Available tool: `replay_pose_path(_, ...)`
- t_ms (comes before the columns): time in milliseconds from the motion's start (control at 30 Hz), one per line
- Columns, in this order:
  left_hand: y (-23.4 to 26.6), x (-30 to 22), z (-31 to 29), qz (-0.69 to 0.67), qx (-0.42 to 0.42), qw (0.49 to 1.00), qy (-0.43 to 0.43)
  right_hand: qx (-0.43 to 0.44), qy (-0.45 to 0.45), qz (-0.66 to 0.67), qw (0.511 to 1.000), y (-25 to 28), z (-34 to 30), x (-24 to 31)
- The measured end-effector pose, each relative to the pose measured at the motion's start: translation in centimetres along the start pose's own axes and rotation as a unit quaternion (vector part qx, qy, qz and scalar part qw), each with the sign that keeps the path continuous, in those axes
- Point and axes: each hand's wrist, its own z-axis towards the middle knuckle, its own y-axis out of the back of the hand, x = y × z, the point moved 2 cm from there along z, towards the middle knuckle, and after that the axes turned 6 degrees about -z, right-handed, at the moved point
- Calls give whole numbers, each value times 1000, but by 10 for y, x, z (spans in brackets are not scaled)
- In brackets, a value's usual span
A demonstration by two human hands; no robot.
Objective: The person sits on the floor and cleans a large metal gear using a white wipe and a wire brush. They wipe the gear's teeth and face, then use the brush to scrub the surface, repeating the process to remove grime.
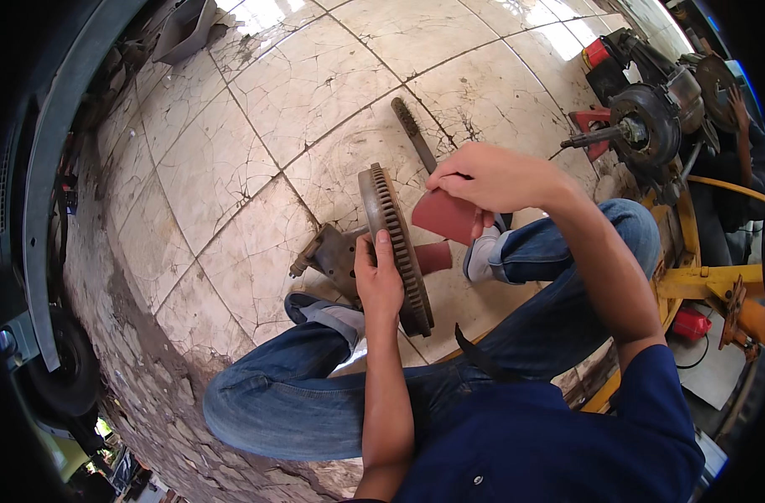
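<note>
My left hand (381, 277) grips the near side of a worn brake disc (370, 197), thumb on its slotted rim. The disc stands on edge, tilted, between my lower legs. To its right, my right hand (491, 178) pinches a curved sheet of dark red sandpaper (443, 215), apart from the slotted rim. Another red piece (433, 257) shows low beside the disc, partly hidden. A wire brush (412, 132) lies on the floor beyond my right hand. Left of the disc rests a dirty metal part (335, 258) like a brake caliper, partly covered by the disc.
Cracked tiles (307, 92) cover the floor, with rough broken ground at the left. A hub assembly (642, 126) stands at the right near a yellow metal frame (705, 283). Another person's hand (739, 109) shows at the far right. A grey tray (184, 32) sits at the far left.
</note>
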Motion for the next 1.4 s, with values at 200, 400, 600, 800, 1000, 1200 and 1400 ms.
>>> replay_pose_path(200,-5,-1,0,5,3,1000,-5,-87,16,73,993,-10,7,-5)
replay_pose_path(400,0,-2,-1,18,4,1000,-1,-34,-12,-1,999,0,-8,4)
replay_pose_path(600,-2,0,0,6,12,1000,0,-61,7,-37,997,-13,3,-4)
replay_pose_path(800,0,0,0,28,5,1000,-3,-86,34,29,995,2,-3,-12)
replay_pose_path(1000,-1,-5,-2,12,5,1000,1,-8,15,-53,998,-6,5,-21)
replay_pose_path(1200,-5,-1,-1,8,-8,999,-31,-173,23,107,979,-4,5,-19)
replay_pose_path(1400,1,-1,0,8,6,1000,5,72,55,-82,993,8,-10,-21)
